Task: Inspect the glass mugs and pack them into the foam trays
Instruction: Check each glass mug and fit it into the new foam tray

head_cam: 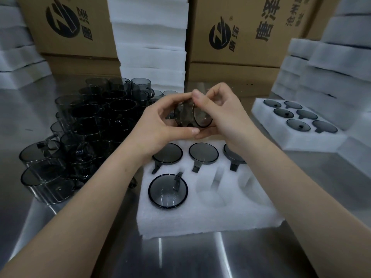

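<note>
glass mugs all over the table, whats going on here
A person holds one smoky glass mug on its side between the left hand and right hand, above the near foam tray, apparently inspecting it. That tray has four mugs seated and two empty pockets. A filled tray of six sits to the right; unpacked mugs crowd the steel table on the left.

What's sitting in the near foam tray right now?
The near foam tray holds four glass mugs: three in the back row, one front-left. Two front pockets are empty. The right wrist hides part of the back-right mug.
</note>
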Tool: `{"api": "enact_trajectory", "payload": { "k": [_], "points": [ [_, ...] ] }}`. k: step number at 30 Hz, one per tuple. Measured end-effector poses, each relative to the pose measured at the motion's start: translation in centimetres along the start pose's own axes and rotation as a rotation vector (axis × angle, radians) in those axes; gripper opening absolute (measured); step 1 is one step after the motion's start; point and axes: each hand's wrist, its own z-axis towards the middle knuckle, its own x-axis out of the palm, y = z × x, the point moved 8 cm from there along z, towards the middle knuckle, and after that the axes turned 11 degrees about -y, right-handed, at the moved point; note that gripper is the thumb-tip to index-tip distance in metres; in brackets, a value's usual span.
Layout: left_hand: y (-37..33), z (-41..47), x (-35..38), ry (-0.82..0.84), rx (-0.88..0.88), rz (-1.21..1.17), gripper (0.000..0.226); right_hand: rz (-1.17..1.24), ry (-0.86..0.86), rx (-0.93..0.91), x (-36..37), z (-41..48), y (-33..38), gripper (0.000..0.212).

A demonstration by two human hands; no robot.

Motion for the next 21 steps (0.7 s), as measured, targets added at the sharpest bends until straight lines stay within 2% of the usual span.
{"api": "enact_trajectory", "payload": {
  "k": [7,10,14,21],
  "points": [
    [-0.3,-0.1,-0.2,-0.044,-0.008,-0.030,0.055,0.259,0.155,0.187,0.7,-0.2,-0.8,0.020],
    [0.0,0.0,-0.4,-0.052,-0.069,-0.108,0.049,0.383,0.244,0.275,1.1,-0.4,-1.1,0.004],
    [-0.1,-0.1,-0.6,-0.066,-0.096,-0.124,0.040,0.443,0.337,0.289,1.5,-0.6,-0.9,0.038],
    [-1.7,0.0,-1.1,-0.117,-0.013,0.100,0.061,0.263,0.268,0.059,1.6,-0.5,-0.2,0.048]
  ]
}}
